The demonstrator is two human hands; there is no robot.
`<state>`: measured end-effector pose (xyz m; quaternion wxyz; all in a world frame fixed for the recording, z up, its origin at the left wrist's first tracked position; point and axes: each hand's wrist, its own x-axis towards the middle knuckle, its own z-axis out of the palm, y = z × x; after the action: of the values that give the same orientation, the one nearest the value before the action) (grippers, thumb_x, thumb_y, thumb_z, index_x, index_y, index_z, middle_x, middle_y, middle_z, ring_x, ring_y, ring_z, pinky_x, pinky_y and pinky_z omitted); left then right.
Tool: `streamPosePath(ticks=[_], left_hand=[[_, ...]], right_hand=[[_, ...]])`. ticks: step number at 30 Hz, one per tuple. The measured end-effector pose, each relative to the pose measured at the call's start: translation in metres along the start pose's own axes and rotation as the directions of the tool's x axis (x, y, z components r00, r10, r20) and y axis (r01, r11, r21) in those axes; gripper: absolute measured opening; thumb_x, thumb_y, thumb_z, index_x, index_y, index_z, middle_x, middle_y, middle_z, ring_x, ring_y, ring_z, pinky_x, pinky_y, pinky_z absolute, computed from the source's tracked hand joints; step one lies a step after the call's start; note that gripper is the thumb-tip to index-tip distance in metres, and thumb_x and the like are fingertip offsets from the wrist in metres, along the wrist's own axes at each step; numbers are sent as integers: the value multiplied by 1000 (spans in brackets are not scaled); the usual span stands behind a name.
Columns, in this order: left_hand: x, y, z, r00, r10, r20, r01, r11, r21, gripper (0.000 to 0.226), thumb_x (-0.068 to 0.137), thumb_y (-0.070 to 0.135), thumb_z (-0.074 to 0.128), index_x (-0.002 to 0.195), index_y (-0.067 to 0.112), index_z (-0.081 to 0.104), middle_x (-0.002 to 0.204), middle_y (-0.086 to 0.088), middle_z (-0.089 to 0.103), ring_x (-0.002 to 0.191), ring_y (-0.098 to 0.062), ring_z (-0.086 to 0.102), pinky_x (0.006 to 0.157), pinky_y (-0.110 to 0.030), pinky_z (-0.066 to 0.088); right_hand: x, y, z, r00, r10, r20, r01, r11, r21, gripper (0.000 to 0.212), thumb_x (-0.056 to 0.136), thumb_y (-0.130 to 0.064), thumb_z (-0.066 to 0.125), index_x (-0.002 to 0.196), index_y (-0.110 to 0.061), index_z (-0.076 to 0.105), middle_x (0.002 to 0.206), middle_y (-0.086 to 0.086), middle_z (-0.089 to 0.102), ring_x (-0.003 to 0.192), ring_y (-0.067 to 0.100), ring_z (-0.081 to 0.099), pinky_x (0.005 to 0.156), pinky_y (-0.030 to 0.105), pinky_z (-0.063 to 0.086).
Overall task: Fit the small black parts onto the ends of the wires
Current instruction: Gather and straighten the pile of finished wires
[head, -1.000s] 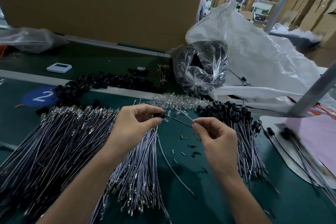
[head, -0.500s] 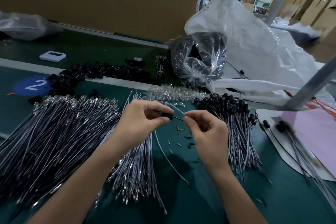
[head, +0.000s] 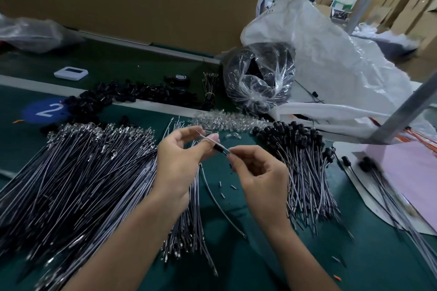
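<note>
My left hand (head: 179, 160) pinches a small black part (head: 219, 148) between thumb and forefinger; thin metal leads stick out past the fingers to the upper left. My right hand (head: 260, 172) pinches the end of a wire at the black part's right end, fingertips almost touching the left thumb. A big heap of bare grey wires (head: 78, 172) lies at the left. A bundle of wires with black parts fitted (head: 300, 149) lies to the right of my hands. Loose black parts (head: 132, 94) are strewn along the white strip at the back.
One loose wire (head: 220, 205) lies on the green mat below my hands. Small clear parts (head: 227, 121) are piled just beyond. A clear bag of black parts (head: 260, 78), a white sack (head: 331, 59) and a metal post (head: 402, 111) stand at the right. A cardboard wall (head: 142, 0) runs behind.
My hands have come together: the right hand moved left along the wire to the black part. Both hands sit a little higher and further from me.
</note>
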<state>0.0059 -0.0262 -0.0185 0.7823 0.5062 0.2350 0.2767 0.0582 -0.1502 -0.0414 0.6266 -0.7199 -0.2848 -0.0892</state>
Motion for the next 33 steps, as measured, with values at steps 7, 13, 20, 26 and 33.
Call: streamPosePath(ticks=[7,13,20,26,33], left_hand=[[-6,5,0,985,-171,27,170,924,-343,22,61,10,73,82,4,69,77,-9,75,69,-16,73,68,-27,62],[-4,16,-7,996,-85,-20,68,896,-440,8,67,9,71,75,10,73,79,-8,76,74,-17,74,69,-25,60],[-3,15,-9,998,-56,-35,36,905,-423,9,77,7,68,86,7,69,82,-7,75,79,-16,74,70,-23,59],[-3,11,-5,999,-45,-1,41,919,-392,16,71,10,69,87,6,69,85,-9,75,79,-18,73,75,-25,60],[-3,5,-1,1000,-12,13,17,924,-382,16,70,10,70,86,6,69,84,-9,75,80,-18,74,71,-23,58]], right_hand=[[3,-5,-6,999,17,-44,-15,999,34,12,83,-7,75,84,-20,74,72,-5,72,67,13,68,64,27,56],[8,-6,-15,999,-19,-29,17,998,-63,7,79,-11,80,76,-15,75,69,-2,68,63,19,60,59,34,49],[8,-5,-14,998,-66,-1,65,989,-131,12,77,-10,81,74,-20,75,67,-4,65,58,13,53,55,19,41],[7,-3,-12,998,-57,-3,56,990,-126,10,78,-12,80,75,-20,75,66,-4,65,58,13,53,54,19,41],[7,-1,-10,998,-57,12,58,990,-125,8,83,-13,77,75,-15,75,66,-4,65,57,11,53,55,20,41]])
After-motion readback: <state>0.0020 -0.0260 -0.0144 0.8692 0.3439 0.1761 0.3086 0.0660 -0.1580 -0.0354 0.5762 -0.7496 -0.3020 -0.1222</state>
